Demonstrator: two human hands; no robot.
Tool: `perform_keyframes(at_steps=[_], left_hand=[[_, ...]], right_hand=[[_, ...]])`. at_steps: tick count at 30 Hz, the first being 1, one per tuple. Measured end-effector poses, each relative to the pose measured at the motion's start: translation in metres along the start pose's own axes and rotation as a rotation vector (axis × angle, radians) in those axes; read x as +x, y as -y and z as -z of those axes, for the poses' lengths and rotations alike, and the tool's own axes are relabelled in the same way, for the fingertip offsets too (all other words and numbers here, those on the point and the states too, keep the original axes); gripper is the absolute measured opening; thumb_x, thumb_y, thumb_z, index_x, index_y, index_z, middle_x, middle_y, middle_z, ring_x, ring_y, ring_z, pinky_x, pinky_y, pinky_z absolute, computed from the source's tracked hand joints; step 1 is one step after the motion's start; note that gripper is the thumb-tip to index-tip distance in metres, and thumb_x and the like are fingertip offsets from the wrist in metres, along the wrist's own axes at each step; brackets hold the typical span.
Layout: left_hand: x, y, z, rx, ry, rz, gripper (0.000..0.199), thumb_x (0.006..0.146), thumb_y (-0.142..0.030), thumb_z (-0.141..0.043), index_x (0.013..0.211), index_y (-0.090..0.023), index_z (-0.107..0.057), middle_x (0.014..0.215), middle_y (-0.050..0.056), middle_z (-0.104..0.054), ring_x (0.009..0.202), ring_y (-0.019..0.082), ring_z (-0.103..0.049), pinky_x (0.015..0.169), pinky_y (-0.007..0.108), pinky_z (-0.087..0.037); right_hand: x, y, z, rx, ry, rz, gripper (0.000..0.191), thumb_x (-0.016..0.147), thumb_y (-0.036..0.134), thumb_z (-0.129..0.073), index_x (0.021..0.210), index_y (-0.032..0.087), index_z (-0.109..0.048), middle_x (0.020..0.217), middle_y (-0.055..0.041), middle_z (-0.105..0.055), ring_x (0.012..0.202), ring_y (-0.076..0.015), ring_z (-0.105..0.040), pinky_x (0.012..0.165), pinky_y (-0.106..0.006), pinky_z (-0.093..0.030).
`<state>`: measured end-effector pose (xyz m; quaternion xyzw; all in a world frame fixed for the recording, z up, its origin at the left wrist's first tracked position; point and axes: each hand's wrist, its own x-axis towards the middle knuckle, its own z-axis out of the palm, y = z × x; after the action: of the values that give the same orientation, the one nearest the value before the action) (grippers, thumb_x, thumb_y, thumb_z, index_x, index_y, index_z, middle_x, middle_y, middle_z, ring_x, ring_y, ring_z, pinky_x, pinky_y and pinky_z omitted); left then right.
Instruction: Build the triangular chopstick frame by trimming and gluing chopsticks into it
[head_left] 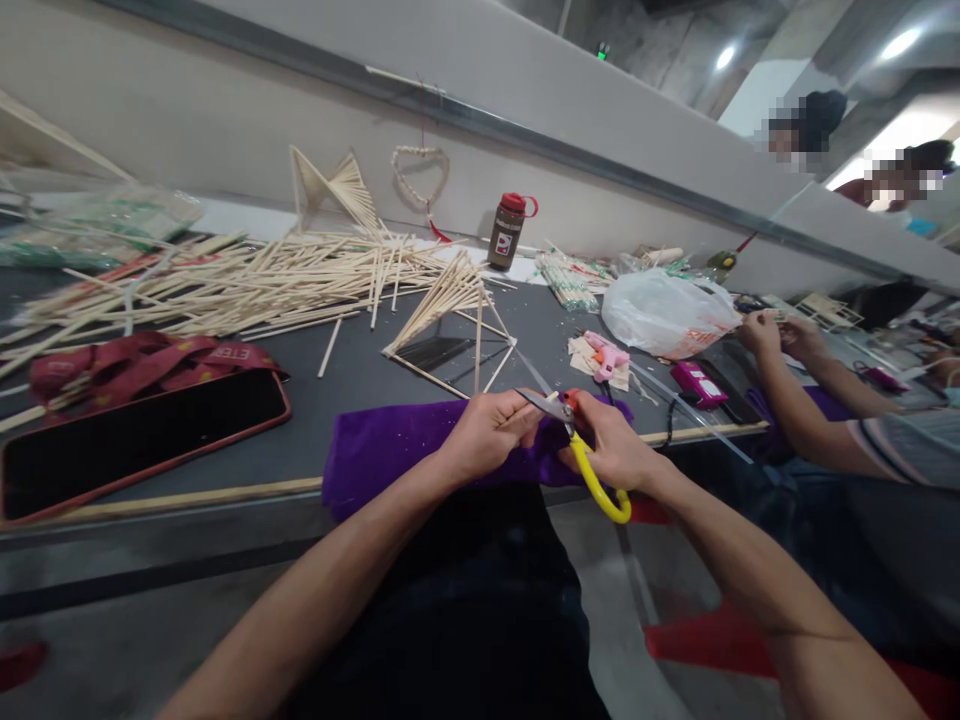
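Observation:
Yellow-handled scissors (594,484) are in my right hand (616,442), their blades pointing left toward my other hand. My left hand (489,432) is closed, pinching a thin wooden stick (553,397) whose pale end shows by the blades; most of it is hidden by my fingers. Whether the blades touch the stick I cannot tell. Beneath both hands, a folded purple cloth (390,440) lies over the table's front edge. Just beyond stands a twisted frame of wooden sticks (442,305), with a thin clear strand running from its right corner toward the scissors.
Loose sticks (292,285) are heaped at the back left, behind a phone (142,440) and a red lanyard (150,362). A bottle (507,235) stands near the wall. Rightward are a pink glue gun (606,355), a plastic bag (667,312) and a co-worker's hands (780,335).

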<state>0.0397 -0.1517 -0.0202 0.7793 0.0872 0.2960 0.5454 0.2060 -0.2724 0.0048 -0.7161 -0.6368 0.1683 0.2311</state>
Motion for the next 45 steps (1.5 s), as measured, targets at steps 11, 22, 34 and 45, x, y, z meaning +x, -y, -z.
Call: perform_keyframes(at_steps=[11,22,34,45], left_hand=[[0.009,0.0,-0.012,-0.028,-0.081,0.023,0.024,0.086,-0.033,-0.054,0.073,-0.015,-0.062,0.06,-0.001,-0.059,0.056,0.01,-0.052,0.054,0.02,-0.041],[-0.005,-0.014,-0.005,0.079,-0.202,-0.11,0.017,0.083,-0.017,-0.052,0.081,-0.017,-0.069,0.069,-0.001,-0.065,0.059,0.008,-0.056,0.058,0.018,-0.041],[-0.014,-0.016,0.002,0.122,-0.093,-0.095,0.028,0.085,-0.015,-0.047,0.059,-0.016,-0.059,0.07,-0.001,-0.064,0.061,0.008,-0.055,0.061,0.018,-0.042],[-0.016,-0.018,-0.002,0.184,-0.209,-0.256,0.03,0.085,-0.018,-0.053,0.055,-0.015,-0.052,0.066,0.0,-0.059,0.053,0.007,-0.05,0.05,0.017,-0.037]], right_hand=[[-0.004,-0.002,0.007,0.017,-0.033,-0.058,0.032,0.066,0.024,-0.063,0.092,0.02,-0.044,0.069,0.0048,-0.047,0.058,-0.0121,-0.041,0.053,-0.025,-0.03],[0.0,0.003,0.006,-0.231,-0.063,0.065,0.051,0.065,0.045,-0.071,0.099,0.02,-0.042,0.09,-0.0037,-0.051,0.075,-0.0187,-0.048,0.064,-0.03,-0.036],[0.001,0.01,0.007,-0.173,0.062,0.107,0.051,0.067,0.045,-0.071,0.101,0.019,-0.042,0.094,-0.0045,-0.05,0.078,-0.0187,-0.047,0.07,-0.032,-0.039],[-0.001,0.021,0.007,-0.132,0.043,0.029,0.039,0.069,0.034,-0.065,0.097,0.019,-0.043,0.082,0.0,-0.048,0.068,-0.0153,-0.042,0.061,-0.029,-0.033]])
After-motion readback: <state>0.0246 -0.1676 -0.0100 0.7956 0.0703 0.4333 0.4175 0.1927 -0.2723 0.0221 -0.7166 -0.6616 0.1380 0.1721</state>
